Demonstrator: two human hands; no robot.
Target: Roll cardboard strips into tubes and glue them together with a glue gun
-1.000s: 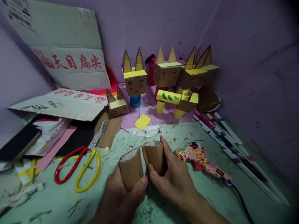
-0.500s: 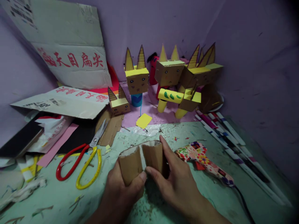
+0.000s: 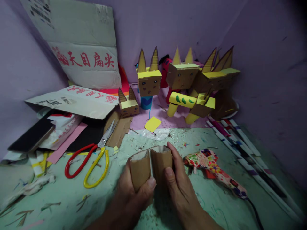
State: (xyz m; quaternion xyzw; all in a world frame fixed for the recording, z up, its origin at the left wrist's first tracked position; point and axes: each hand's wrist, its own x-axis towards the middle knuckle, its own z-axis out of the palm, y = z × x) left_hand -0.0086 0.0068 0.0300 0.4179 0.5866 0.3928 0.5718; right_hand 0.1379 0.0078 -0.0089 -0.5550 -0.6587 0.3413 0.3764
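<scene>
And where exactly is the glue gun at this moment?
In the head view, the flowered glue gun lies right of centre, between the right hand and the marker pens.

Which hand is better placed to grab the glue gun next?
Probably the right hand: the glue gun lies just to its right; the left hand is farther off. Both hold the cardboard, so the right must let go first.

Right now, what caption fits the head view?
Left hand and right hand grip curved brown cardboard near a flower-patterned glue gun.
</scene>
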